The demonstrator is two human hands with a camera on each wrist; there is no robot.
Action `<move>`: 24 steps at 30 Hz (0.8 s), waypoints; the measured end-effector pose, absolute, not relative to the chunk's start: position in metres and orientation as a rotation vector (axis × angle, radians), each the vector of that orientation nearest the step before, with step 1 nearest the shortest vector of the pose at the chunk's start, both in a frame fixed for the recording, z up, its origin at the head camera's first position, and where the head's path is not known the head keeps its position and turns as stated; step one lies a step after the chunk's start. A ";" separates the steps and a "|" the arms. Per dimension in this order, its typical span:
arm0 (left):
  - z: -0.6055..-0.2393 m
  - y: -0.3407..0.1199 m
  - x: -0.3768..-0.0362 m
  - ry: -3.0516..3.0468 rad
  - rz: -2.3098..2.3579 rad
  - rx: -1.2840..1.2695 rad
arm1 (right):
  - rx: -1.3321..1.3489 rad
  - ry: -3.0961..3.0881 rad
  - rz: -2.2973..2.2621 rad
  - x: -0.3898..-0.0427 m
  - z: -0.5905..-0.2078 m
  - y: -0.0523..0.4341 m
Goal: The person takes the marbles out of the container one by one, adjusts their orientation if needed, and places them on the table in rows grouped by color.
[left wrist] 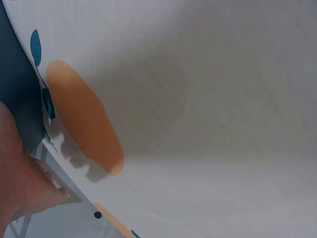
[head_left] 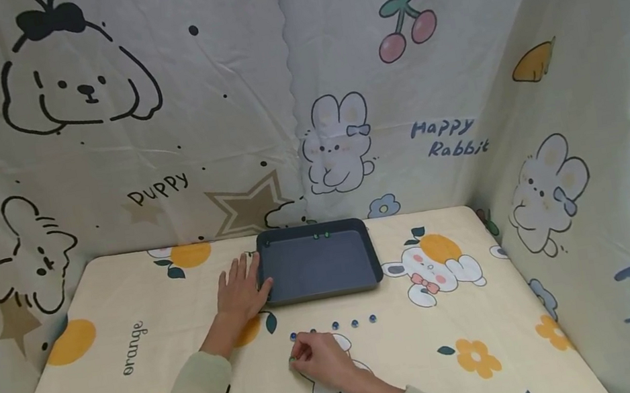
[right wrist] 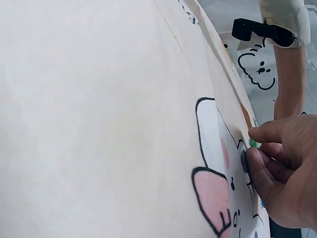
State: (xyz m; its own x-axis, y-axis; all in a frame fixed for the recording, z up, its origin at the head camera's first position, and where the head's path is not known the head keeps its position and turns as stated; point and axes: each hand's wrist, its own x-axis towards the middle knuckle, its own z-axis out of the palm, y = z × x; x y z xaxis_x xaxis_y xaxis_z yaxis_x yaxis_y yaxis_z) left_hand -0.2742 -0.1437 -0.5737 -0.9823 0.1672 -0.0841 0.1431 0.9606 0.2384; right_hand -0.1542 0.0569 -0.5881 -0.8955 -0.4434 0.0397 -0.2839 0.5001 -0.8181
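My left hand (head_left: 244, 280) lies flat on the tablecloth with straight fingers, its thumb against the left rim of a dark blue tray (head_left: 321, 289). In the left wrist view only the heel of that hand (left wrist: 20, 183) and a strip of the tray (left wrist: 15, 94) show. My right hand (head_left: 294, 360) is curled near the table's front and pinches a small green bead (right wrist: 252, 143) between thumb and forefinger, low over the cloth. Just beyond it lies a row of several blue beads (head_left: 335, 324). Two green beads (head_left: 321, 235) rest against the tray's far wall.
The table is covered with a cream cloth (head_left: 482, 334) printed with oranges, flowers and rabbits. Cartoon-printed fabric walls (head_left: 299, 90) close in the back and both sides. The tray stands at the back centre.
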 end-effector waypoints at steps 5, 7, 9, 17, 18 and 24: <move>-0.575 -0.144 -0.275 3.019 0.356 0.238 | -0.628 2.547 -1.378 -0.153 -0.590 0.057; -0.575 -0.144 -0.275 3.021 0.354 0.237 | -0.644 2.545 -1.376 -0.152 -0.590 0.058; -0.575 -0.144 -0.275 3.020 0.352 0.240 | -0.654 2.544 -1.369 -0.153 -0.591 0.058; -0.573 -0.144 -0.274 3.011 0.353 0.240 | -0.669 2.572 -1.292 -0.153 -0.593 0.057; -0.573 -0.144 -0.274 3.007 0.355 0.238 | -0.668 2.577 -1.279 -0.153 -0.593 0.057; -0.573 -0.143 -0.273 3.005 0.359 0.234 | -0.680 2.587 -1.240 -0.153 -0.592 0.057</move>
State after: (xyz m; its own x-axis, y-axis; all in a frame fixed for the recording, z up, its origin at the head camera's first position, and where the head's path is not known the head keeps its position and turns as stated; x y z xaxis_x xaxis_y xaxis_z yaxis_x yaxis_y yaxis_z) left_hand -0.2735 -0.1429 -0.5726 -0.9825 0.1648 -0.0867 0.1398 0.9603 0.2414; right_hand -0.1527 0.0567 -0.5919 -0.8759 -0.4818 0.0238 -0.3204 0.5441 -0.7755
